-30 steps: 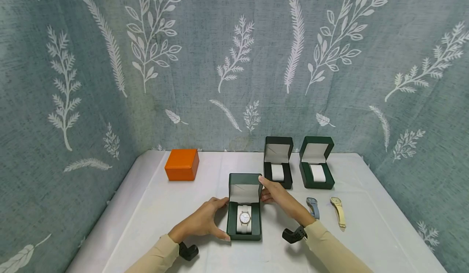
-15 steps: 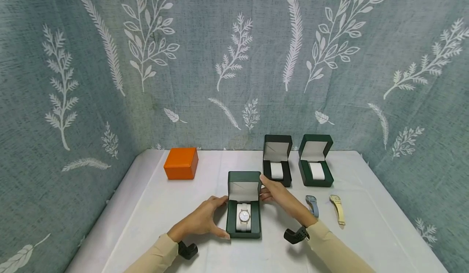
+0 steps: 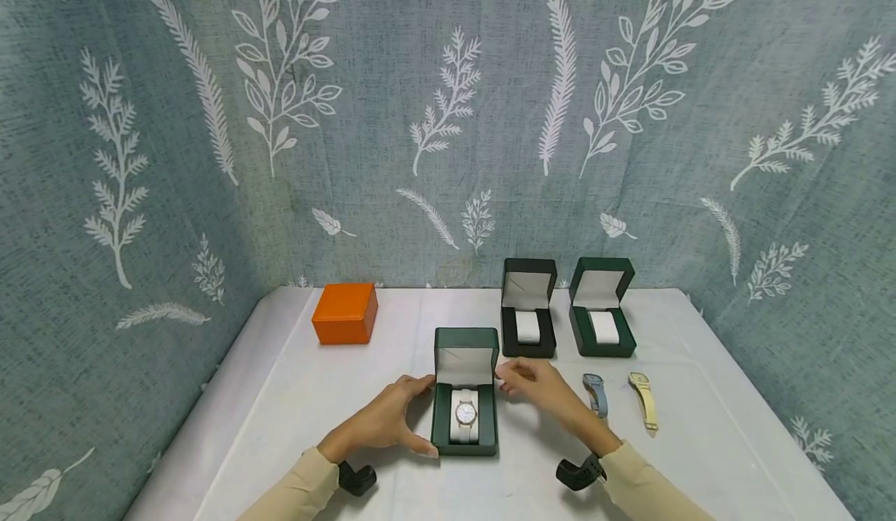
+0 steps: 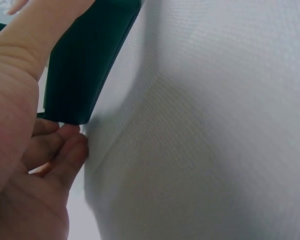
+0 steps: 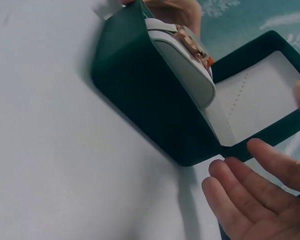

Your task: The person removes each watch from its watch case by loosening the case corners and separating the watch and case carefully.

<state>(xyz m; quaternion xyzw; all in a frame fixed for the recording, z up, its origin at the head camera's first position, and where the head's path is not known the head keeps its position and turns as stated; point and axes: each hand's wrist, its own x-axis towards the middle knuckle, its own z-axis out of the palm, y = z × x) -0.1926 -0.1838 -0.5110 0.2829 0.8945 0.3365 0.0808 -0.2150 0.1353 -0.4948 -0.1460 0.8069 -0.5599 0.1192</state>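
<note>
An open green watch box (image 3: 483, 450) stands in the middle of the table, its lid raised at the back. A watch with a round white face (image 3: 465, 414) is wrapped on the white cushion inside it. My left hand (image 3: 385, 421) grips the box's left side, thumb at the front corner and fingers at the rear one. In the left wrist view the curled fingers (image 4: 65, 155) meet the green wall. My right hand (image 3: 542, 390) is at the right side by the hinge, holding nothing. The right wrist view has its loosely bent fingers (image 5: 240, 187) just beside the lid.
Behind to the right stand an open black watch box (image 3: 509, 347) and another open green one (image 3: 582, 342), each with a white cushion. A blue watch (image 3: 595, 393) and a yellow watch (image 3: 644, 400) lie at right. A closed orange box (image 3: 343, 315) is back left.
My right hand has come down from the lid's upper right corner to beside the hinge, its wrist shifting right and nearer. The left hand and the box keep their places.
</note>
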